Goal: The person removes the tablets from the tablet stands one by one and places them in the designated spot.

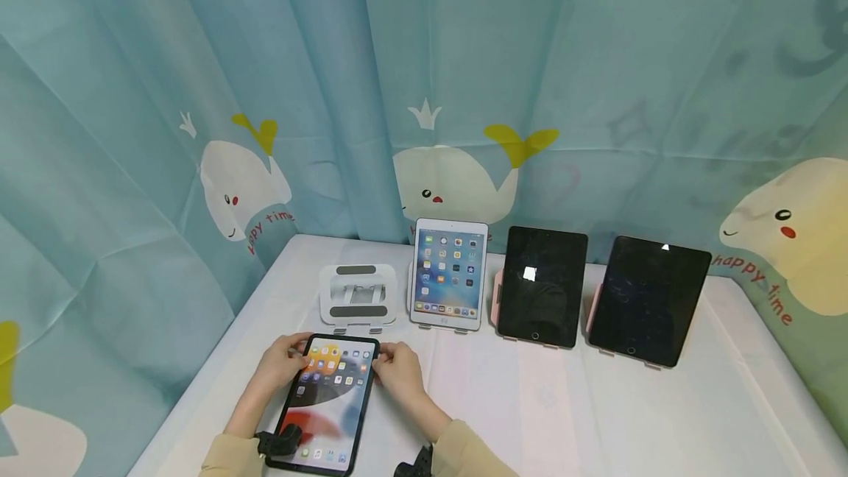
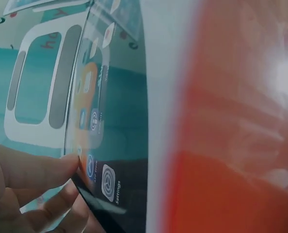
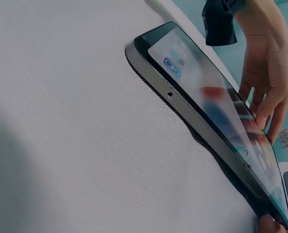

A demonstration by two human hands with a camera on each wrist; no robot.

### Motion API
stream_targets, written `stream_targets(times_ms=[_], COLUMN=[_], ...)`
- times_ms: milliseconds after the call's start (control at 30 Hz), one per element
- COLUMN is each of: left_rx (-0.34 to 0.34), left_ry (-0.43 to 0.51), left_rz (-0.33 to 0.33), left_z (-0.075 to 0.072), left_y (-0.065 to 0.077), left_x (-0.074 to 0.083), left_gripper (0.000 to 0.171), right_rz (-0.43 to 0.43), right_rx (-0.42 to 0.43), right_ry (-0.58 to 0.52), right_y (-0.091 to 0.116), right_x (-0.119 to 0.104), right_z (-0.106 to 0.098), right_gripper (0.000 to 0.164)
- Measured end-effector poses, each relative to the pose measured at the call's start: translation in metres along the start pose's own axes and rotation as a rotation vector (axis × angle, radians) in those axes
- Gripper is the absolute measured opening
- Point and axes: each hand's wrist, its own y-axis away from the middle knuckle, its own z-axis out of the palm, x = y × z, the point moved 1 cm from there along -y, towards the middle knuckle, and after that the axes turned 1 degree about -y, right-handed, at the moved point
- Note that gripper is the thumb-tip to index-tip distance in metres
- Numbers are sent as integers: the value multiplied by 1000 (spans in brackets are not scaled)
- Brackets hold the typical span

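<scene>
A lit tablet [image 1: 334,407] with a black rim and rows of app icons is at the table's near left. My left hand [image 1: 280,365] pinches its left edge near the far end, thumb on the glass in the left wrist view. On the opposite edge, my right hand [image 1: 400,372] grips it near the far corner; only its fingertips [image 3: 270,225] show in the right wrist view. There the tablet's side [image 3: 197,116] looks slightly raised off the white cloth. Just beyond the tablet stands a white tablet stand [image 1: 358,311] with grey pads and nothing on it.
Right of the bare stand, a white tablet [image 1: 448,274] with its screen on leans on a stand. Two dark tablets, one in the middle [image 1: 543,285] and one farther right [image 1: 649,300], lean on pink stands. A blue-green curtain [image 1: 457,57] hangs behind the table [image 1: 530,418].
</scene>
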Motion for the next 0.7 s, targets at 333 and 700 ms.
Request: stream_targets(times_ms=[333, 700], left_rx=[-23, -28], left_ry=[-91, -95], left_rz=[69, 47], left_z=[2, 6], left_y=[4, 1], left_x=[8, 5], left_gripper=[48, 47], right_rz=[-43, -61], right_rx=[27, 34], right_ry=[137, 164], right_y=[6, 9], right_x=[-3, -2], right_z=[0, 0], right_gripper=[42, 48])
